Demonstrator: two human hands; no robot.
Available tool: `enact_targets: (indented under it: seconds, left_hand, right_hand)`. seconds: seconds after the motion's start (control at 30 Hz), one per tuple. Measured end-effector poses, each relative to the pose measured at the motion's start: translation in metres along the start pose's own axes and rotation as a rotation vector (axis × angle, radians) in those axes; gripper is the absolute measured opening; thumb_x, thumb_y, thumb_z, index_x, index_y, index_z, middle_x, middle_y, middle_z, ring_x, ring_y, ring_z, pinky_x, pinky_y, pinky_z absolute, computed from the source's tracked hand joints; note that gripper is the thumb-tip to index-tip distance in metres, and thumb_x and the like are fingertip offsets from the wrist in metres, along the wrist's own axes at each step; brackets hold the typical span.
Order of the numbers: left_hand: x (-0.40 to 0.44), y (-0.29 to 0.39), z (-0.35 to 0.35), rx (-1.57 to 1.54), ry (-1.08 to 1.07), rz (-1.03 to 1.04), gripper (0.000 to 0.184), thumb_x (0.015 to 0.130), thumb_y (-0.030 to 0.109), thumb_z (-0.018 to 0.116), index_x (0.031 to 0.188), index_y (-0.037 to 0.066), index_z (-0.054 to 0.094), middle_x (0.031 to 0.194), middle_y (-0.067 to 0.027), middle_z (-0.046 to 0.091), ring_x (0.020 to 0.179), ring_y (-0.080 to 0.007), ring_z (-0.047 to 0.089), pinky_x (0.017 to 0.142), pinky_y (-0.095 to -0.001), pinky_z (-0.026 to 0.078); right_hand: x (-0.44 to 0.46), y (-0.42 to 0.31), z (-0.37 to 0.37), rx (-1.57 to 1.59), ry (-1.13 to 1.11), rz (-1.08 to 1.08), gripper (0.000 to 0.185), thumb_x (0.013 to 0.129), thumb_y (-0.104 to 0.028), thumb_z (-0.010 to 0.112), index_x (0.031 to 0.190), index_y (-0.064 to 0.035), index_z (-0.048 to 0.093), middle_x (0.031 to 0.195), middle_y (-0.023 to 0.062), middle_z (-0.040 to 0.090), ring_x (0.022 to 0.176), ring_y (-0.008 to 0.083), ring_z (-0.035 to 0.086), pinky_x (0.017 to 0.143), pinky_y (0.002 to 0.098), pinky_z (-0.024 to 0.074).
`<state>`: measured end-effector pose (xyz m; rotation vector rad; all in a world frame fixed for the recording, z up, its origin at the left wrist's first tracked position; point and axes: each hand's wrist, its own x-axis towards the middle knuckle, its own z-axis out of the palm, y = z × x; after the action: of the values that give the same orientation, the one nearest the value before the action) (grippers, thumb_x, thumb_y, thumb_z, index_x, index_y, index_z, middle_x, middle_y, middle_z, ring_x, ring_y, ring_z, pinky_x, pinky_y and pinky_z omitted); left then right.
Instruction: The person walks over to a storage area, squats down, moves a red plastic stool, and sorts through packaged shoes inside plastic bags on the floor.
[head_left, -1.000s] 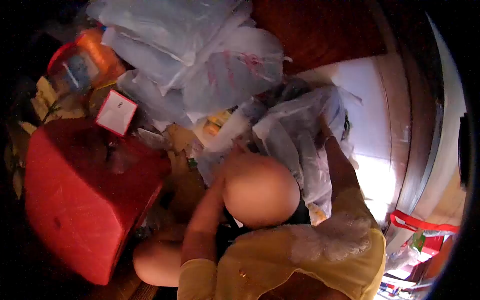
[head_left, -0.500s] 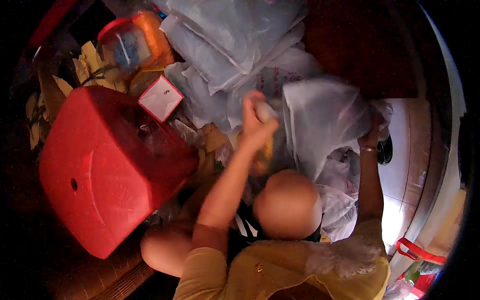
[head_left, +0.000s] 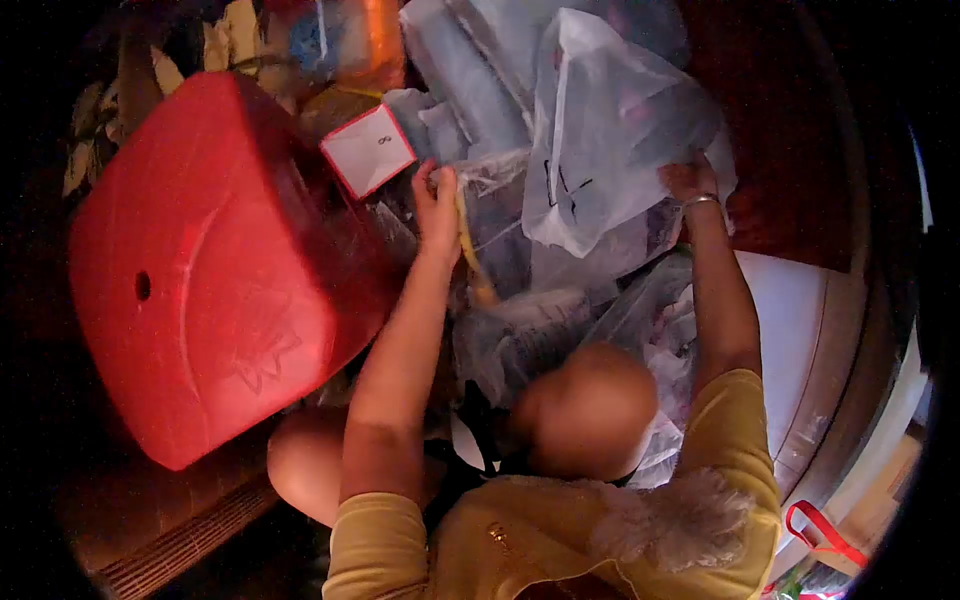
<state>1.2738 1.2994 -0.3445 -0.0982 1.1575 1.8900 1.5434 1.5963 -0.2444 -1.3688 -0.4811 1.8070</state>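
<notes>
My left hand (head_left: 437, 205) is raised just right of a white card box with red edges (head_left: 368, 151), its fingers curled on a crumpled clear plastic piece (head_left: 488, 170). On the right, my right hand (head_left: 690, 182), with a bracelet at the wrist, is closed on the lower right part of a translucent plastic bag (head_left: 600, 130) with black marks. Beneath both hands lie more plastic bags (head_left: 520, 335), and a thin yellow strip (head_left: 466, 240) hangs beside my left hand.
A large red plastic stool (head_left: 215, 290) lies tilted at the left. Dry yellowish leaves (head_left: 235, 40) and an orange item (head_left: 383, 40) are behind it. Pale floor tiles (head_left: 785, 310) show at the right, with a red strap (head_left: 825, 535) at the lower right.
My left hand has moved down and left towards the white box. My right hand has moved up and left with a plastic bag. The view has shifted, so the stool appears higher.
</notes>
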Motion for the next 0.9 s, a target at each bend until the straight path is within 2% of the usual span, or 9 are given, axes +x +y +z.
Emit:
enact_targets:
  seconds: [0.17, 0.23, 0.33, 0.37, 0.43, 0.5, 0.63, 0.73, 0.9]
  left_hand:
    - [0.002, -0.008, -0.013, -0.177, -0.02, -0.024, 0.044, 0.087, 0.036, 0.043, 0.122, 0.011, 0.035, 0.12, -0.0076, 0.04, 0.108, -0.0203, 0.04, 0.089, -0.0323, 0.035]
    - [0.008, -0.02, -0.027, -0.414, -0.26, -0.145, 0.044, 0.086, 0.037, 0.042, 0.122, 0.013, 0.036, 0.116, -0.0068, 0.043, 0.106, -0.0206, 0.041, 0.089, -0.0333, 0.035]
    - [-0.004, -0.043, -0.044, -0.086, -0.274, -0.449, 0.05, 0.081, 0.044, 0.045, 0.122, 0.016, 0.037, 0.109, -0.0051, 0.048, 0.1, -0.0203, 0.045, 0.084, -0.0345, 0.037]
    - [-0.011, -0.044, -0.049, 0.042, -0.32, -0.622, 0.052, 0.08, 0.047, 0.046, 0.121, 0.016, 0.038, 0.104, -0.0044, 0.051, 0.096, -0.0205, 0.048, 0.08, -0.0348, 0.039]
    - [-0.029, -0.023, -0.035, 0.135, -0.38, -0.626, 0.056, 0.078, 0.049, 0.049, 0.121, 0.015, 0.037, 0.104, -0.0037, 0.051, 0.093, -0.0195, 0.049, 0.074, -0.0335, 0.042]
    - [-0.048, 0.006, -0.003, 0.536, -0.655, -0.457, 0.053, 0.076, 0.046, 0.055, 0.118, 0.016, 0.04, 0.108, -0.0016, 0.049, 0.092, -0.0142, 0.049, 0.07, -0.033, 0.044]
    - [-0.058, 0.02, 0.028, 0.54, -0.764, -0.31, 0.055, 0.075, 0.047, 0.056, 0.116, 0.014, 0.041, 0.102, -0.0033, 0.052, 0.086, -0.0151, 0.053, 0.058, -0.0301, 0.047]
    - [-0.048, 0.003, 0.02, 0.561, -0.656, -0.298, 0.055, 0.075, 0.048, 0.056, 0.113, 0.01, 0.043, 0.095, -0.0038, 0.055, 0.079, -0.0145, 0.055, 0.051, -0.0268, 0.047]
    - [-0.056, 0.006, 0.02, 0.558, -0.445, -0.224, 0.054, 0.075, 0.048, 0.056, 0.108, 0.007, 0.046, 0.088, -0.0031, 0.057, 0.077, -0.0153, 0.056, 0.05, -0.0271, 0.047]
  right_hand:
    - [0.007, 0.015, -0.009, -0.079, 0.14, -0.09, 0.029, 0.085, -0.031, 0.046, 0.104, -0.009, 0.049, 0.09, 0.0071, 0.052, 0.073, 0.0207, 0.047, 0.063, 0.0357, 0.0413]
    - [0.009, 0.015, -0.038, -0.109, 0.148, -0.047, 0.028, 0.085, -0.031, 0.045, 0.103, -0.0094, 0.049, 0.092, 0.0062, 0.052, 0.08, 0.0209, 0.049, 0.07, 0.0359, 0.0411]
    - [-0.019, 0.044, -0.075, -0.364, -0.388, 0.026, 0.029, 0.085, -0.032, 0.047, 0.105, -0.011, 0.049, 0.1, 0.0035, 0.051, 0.092, 0.0203, 0.046, 0.081, 0.0346, 0.0365]
    - [-0.044, 0.072, -0.077, -0.537, -0.157, 0.007, 0.036, 0.083, -0.036, 0.048, 0.109, -0.0115, 0.047, 0.105, 0.0036, 0.05, 0.097, 0.0207, 0.045, 0.083, 0.0362, 0.0349]
    - [-0.087, 0.121, -0.084, -0.863, 0.323, -0.045, 0.051, 0.079, -0.045, 0.05, 0.117, -0.0126, 0.043, 0.114, 0.0038, 0.047, 0.105, 0.0217, 0.041, 0.087, 0.0395, 0.0317]
    - [-0.1, 0.144, -0.117, -0.637, 0.109, 0.262, 0.062, 0.074, -0.05, 0.053, 0.121, -0.012, 0.04, 0.118, 0.0051, 0.044, 0.11, 0.023, 0.037, 0.088, 0.0434, 0.0296]
    - [-0.124, 0.14, -0.094, -0.547, 0.219, 0.167, 0.066, 0.071, -0.051, 0.058, 0.121, -0.0118, 0.039, 0.116, 0.0067, 0.044, 0.109, 0.0238, 0.037, 0.088, 0.0453, 0.0299]
    - [-0.141, 0.13, -0.063, -0.577, 0.236, 0.031, 0.063, 0.071, -0.045, 0.062, 0.12, -0.0111, 0.039, 0.109, 0.0068, 0.046, 0.098, 0.022, 0.046, 0.077, 0.0409, 0.0403]
    - [-0.147, 0.142, -0.094, -0.531, 0.125, 0.03, 0.055, 0.074, -0.04, 0.061, 0.117, -0.0119, 0.041, 0.103, 0.0054, 0.049, 0.09, 0.0208, 0.05, 0.073, 0.0369, 0.0431]
